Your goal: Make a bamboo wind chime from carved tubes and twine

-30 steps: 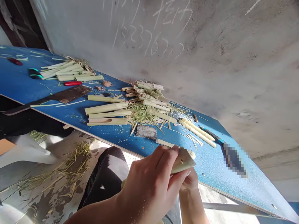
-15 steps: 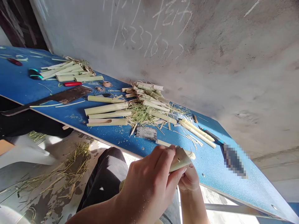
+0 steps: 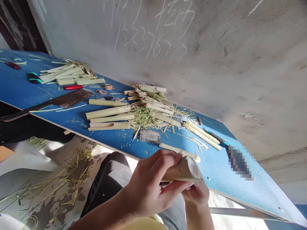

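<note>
My left hand grips a pale green bamboo tube from above, with its fingers wrapped over the tube and the thumb beneath. My right hand supports the tube's far end from below. The tube's pale cut end faces right, just past the edge of a blue board. Closest to my hands lies a thin bamboo strip. Beyond it are a dark abrasive pad and several cut bamboo pieces among green shavings.
On the board are a rust-brown cleaver, a red-handled tool, and a blue-handled knife with a pixelated blade. A chalk-marked concrete wall rises behind it. Straw litters the floor below the board's near edge, beside my dark-trousered knee.
The bamboo tube has turned in my hands, so its open cut end now faces right instead of its holed side showing. Both hands have dropped slightly toward me.
</note>
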### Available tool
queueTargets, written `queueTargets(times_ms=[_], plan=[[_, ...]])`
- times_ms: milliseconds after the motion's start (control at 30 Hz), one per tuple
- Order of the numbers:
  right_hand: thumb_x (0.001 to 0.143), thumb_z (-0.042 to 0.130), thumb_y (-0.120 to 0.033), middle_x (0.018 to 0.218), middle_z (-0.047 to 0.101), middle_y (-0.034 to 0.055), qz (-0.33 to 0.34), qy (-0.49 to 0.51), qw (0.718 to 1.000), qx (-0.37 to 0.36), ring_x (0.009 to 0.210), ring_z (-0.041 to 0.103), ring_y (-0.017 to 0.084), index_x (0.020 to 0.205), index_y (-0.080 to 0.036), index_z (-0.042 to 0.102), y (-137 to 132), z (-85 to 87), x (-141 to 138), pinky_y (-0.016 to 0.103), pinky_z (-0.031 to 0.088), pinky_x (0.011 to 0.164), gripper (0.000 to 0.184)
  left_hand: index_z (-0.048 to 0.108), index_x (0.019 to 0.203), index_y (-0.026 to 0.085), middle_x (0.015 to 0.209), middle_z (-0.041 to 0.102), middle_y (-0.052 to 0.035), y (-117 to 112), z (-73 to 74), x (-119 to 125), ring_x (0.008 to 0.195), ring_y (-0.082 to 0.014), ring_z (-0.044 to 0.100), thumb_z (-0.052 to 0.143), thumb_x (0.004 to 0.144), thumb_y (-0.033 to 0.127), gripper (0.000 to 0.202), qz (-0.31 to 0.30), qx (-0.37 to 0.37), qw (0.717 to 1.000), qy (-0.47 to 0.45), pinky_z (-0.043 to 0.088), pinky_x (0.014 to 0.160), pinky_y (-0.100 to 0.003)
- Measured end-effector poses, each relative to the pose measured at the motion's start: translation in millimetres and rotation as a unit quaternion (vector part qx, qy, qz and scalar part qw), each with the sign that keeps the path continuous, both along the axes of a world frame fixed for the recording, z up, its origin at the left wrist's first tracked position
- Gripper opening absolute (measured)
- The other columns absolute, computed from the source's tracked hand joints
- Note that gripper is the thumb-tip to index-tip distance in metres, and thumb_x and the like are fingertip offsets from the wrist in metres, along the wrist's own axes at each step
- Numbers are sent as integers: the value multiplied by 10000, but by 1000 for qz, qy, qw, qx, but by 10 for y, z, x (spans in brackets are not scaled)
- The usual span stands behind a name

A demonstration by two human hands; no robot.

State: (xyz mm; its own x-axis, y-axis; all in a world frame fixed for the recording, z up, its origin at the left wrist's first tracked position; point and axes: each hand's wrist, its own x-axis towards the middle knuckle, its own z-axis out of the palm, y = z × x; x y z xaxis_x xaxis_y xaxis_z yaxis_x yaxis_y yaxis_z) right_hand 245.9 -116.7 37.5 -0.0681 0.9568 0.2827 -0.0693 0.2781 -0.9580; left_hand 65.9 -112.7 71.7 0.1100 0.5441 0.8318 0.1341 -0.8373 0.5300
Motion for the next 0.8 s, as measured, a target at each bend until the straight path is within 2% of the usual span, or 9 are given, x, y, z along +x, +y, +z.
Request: queueTargets(times_ms=[133, 233, 300, 367, 500, 567, 633, 700, 800], plan=[[969, 691, -512, 552, 394, -56, 23, -23, 999, 13, 456, 223, 69, 906, -215, 700, -90, 207, -108, 207, 179, 415, 303, 606, 1243, 220, 1117, 765, -93, 121, -229, -109, 1020, -210, 762, 751, 936, 275, 344, -60, -72, 994, -59, 639, 876, -305], [1005, 671, -406, 563, 428, -57, 5, -54, 998, 33, 484, 225, 66, 982, -212, 709, -119, 252, -166, 205, 166, 449, 199, 645, 1194, 213, 1083, 768, -92, 125, -283, -156, 941, -208, 766, 794, 899, 323, 348, -77, -132, 985, -79, 640, 812, -298], [1010, 665, -377, 560, 464, -50, -10, -69, 996, 56, 481, 240, 66, 972, -202, 711, -100, 234, -164, 209, 171, 454, 184, 659, 1167, 204, 1029, 772, -77, 100, -245, -161, 875, -189, 760, 806, 888, 341, 344, -72, -153, 982, -82, 633, 763, -270], [1010, 663, -347, 586, 540, -26, -26, -102, 990, 93, 482, 302, 72, 968, -191, 726, -58, 204, -126, 212, 221, 459, 173, 660, 1159, 205, 997, 773, -53, 67, -171, -150, 835, -162, 750, 803, 888, 314, 326, -41, -152, 985, -68, 620, 738, -237], [1012, 639, -302, 722, 671, 37, -52, -184, 968, 160, 572, 515, 121, 1017, -180, 753, 23, 169, -8, 233, 398, 524, 166, 628, 1117, 217, 999, 772, -17, 5, -21, -90, 829, -123, 738, 780, 907, 239, 260, 43, -105, 993, -5, 596, 770, -199], [1012, 622, -276, 769, 693, 44, -74, -219, 953, 195, 619, 570, 137, 1058, -184, 754, 45, 166, 39, 239, 448, 564, 167, 607, 1113, 215, 1017, 770, -17, -19, 23, -48, 877, -124, 744, 763, 933, 223, 238, 70, -80, 994, 18, 591, 810, -197], [1009, 607, -243, 794, 699, 32, -103, -249, 933, 237, 644, 590, 135, 1053, -195, 744, 63, 158, 72, 237, 468, 601, 152, 598, 1150, 206, 1042, 767, -24, -42, 54, -5, 934, -136, 750, 740, 963, 218, 235, 95, -59, 993, 44, 589, 845, -208], [1011, 588, -228, 771, 671, 13, -126, -256, 921, 265, 647, 582, 124, 953, -197, 713, 83, 137, 94, 228, 462, 614, 141, 597, 1189, 192, 1038, 764, -33, -66, 83, 34, 945, -152, 753, 708, 993, 229, 227, 114, -40, 990, 78, 594, 836, -228], [1012, 593, -268, 675, 561, -11, -130, -211, 934, 258, 597, 516, 107, 755, -186, 585, 113, 77, 107, 217, 423, 573, 270, 604, 1212, 173, 999, 761, -35, -98, 138, 80, 890, -171, 757, 683, 1012, 244, 226, 137, -17, 983, 117, 605, 768, -257]])
